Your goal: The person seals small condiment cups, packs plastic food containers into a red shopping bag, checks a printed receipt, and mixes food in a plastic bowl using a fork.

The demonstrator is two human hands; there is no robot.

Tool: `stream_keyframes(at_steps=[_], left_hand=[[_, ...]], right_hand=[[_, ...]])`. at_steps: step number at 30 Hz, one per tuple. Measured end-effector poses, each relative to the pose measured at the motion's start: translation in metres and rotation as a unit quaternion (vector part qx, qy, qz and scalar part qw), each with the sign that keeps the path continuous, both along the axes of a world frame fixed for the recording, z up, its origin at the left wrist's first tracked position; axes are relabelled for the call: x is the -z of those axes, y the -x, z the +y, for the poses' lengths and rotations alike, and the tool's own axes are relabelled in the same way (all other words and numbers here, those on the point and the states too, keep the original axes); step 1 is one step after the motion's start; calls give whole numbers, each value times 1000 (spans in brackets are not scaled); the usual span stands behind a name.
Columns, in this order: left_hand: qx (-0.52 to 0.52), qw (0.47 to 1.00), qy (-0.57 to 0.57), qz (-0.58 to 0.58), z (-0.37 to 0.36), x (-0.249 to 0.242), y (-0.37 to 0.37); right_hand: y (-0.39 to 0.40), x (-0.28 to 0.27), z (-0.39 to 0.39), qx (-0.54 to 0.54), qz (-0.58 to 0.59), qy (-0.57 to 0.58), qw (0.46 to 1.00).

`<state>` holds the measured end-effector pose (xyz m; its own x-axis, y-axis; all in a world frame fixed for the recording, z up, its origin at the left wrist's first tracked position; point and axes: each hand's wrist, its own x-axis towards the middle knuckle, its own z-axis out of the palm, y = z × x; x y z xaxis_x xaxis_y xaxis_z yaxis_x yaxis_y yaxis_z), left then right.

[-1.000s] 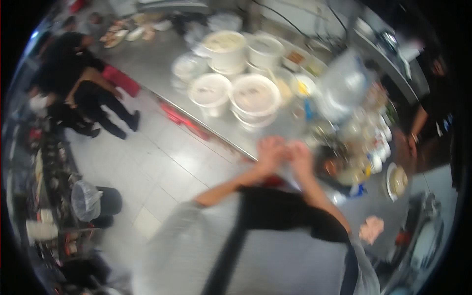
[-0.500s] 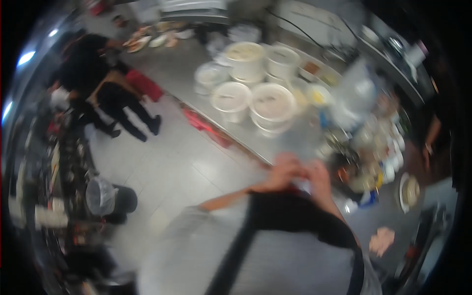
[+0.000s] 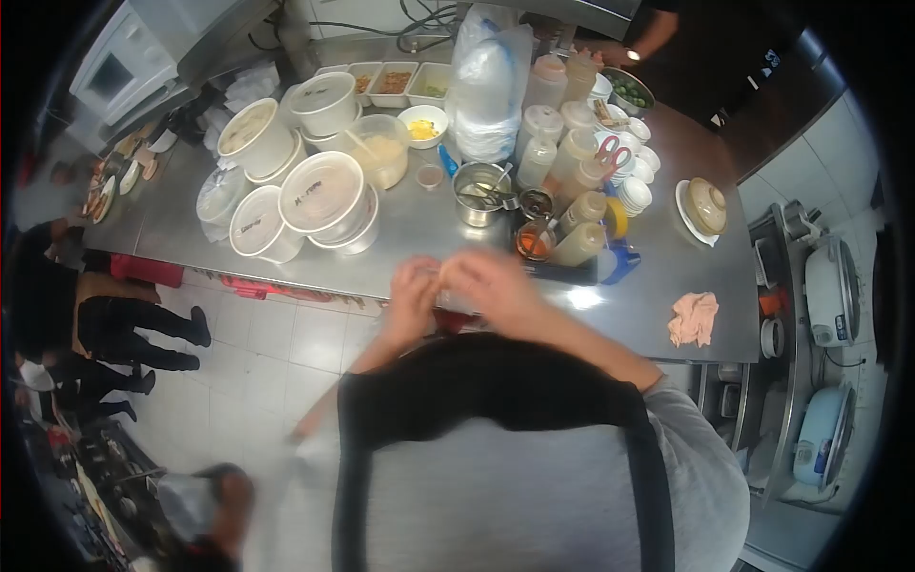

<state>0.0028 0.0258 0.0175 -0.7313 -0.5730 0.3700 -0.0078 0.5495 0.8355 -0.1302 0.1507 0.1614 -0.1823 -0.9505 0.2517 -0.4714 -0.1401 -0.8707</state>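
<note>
My left hand (image 3: pixel 413 296) and my right hand (image 3: pixel 491 288) are close together at the front edge of the steel counter (image 3: pixel 400 253), just before my chest. The fingers of both hands are curled inward and nearly touch. Something small and pale may be between them, but motion blur and the fingers hide what it is. Just beyond my hands stand a steel pot (image 3: pixel 479 212) with utensils in it, a small cup with reddish contents (image 3: pixel 430 177), and a container of orange sauce (image 3: pixel 534 244).
Lidded white tubs (image 3: pixel 322 191) are stacked on the left. Several squeeze bottles (image 3: pixel 579 246) and a roll of plastic bags (image 3: pixel 484 100) stand behind. A clay pot (image 3: pixel 705 206) and a pink cloth (image 3: pixel 693 319) are on the right. Other people (image 3: pixel 124 324) stand at far left.
My view has turned to the right, so the tubs now appear further left and the shelves on the right show. My hands stay together in front of me.
</note>
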Motion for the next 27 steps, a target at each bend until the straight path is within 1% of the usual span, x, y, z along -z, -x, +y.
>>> stream_keyframes(at_steps=[1, 2, 3, 4, 5, 6, 7, 8, 9, 10, 11, 12, 13, 14, 15, 16, 17, 18, 19, 20, 21, 22, 23, 24, 25, 26, 27], left_hand=[[20, 999, 42, -17, -11, -8, 1], [40, 995, 83, -34, -27, -13, 2], [59, 989, 125, -51, -40, -17, 6], [71, 991, 99, -58, -49, -18, 11], [81, 992, 74, -66, -57, -18, 14], [87, 992, 49, -74, -62, -20, 14], [72, 995, 38, -54, -62, -27, 13], [52, 998, 27, -35, -57, -38, 13], [29, 999, 16, -15, -53, -45, 11], [-1, 999, 24, -37, -51, -45, 5], [-21, 999, 24, -31, -46, -46, -1], [-43, 998, 25, -26, -42, -48, -8], [-69, 997, 27, -21, -38, -49, -16], [-81, 996, 28, -17, -35, -47, -25], [-95, 995, 31, -14, -31, -44, -37], [-110, 993, 35, -12, -26, -43, -47], [-116, 993, -11, 1, -20, -49, -57], [-121, 991, -53, 19, -14, -57, -64], [-116, 988, -100, 36, -9, -60, -68], [-108, 982, -145, 56, -6, -63, -69], [-64, 973, -199, 96, -4, -68, -65], [-13, 958, -252, 137, -3, -74, -59], [53, 920, -357, 149, 2, -88, -55], [126, 864, -460, 160, 8, -103, -48], [191, 831, -497, 161, 14, -111, -38], [260, 789, -533, 160, 17, -118, -29], [272, 764, -558, 176, 23, -128, -24]], right_hand=[[20, -11, -4, 43, 55, 94, 993], [43, -26, -6, 83, 109, 186, 973], [60, -54, 0, 155, 132, 166, 965], [95, -54, -3, 216, 56, 209, 952], [137, -57, -5, 306, 143, 197, 920], [180, -49, -6, 361, 172, 172, 900], [234, -30, -7, 395, 193, 128, 889], [285, -4, -6, 419, 253, 62, 870], [327, 29, 2, 420, 252, 7, 872], [359, 56, 2, 416, 252, -47, 873], [369, 72, 8, 402, 239, -75, 881], [367, 74, 14, 415, 226, -132, 871], [395, 96, 21, 419, 191, -133, 878], [410, 100, 29, 422, 145, -136, 885], [413, 91, 38, 382, 65, -102, 916], [418, 75, 48, 388, 258, -69, 882], [368, 26, 55, 399, 284, -54, 870], [332, -14, 66, 397, 251, -35, 882], [319, -41, 80, 356, 231, 29, 905], [292, -64, 91, 393, 212, 76, 892], [281, -75, 102, 407, 101, 122, 900], [265, -80, 113, 310, 81, 202, 925], [221, -93, 116, 313, 156, 213, 912], [220, -85, 119, 288, 263, 259, 884], [183, -99, 108, 145, 330, 304, 882], [143, -107, 87, 64, 385, 311, 866], [107, -111, 67, -14, 439, 313, 842]])
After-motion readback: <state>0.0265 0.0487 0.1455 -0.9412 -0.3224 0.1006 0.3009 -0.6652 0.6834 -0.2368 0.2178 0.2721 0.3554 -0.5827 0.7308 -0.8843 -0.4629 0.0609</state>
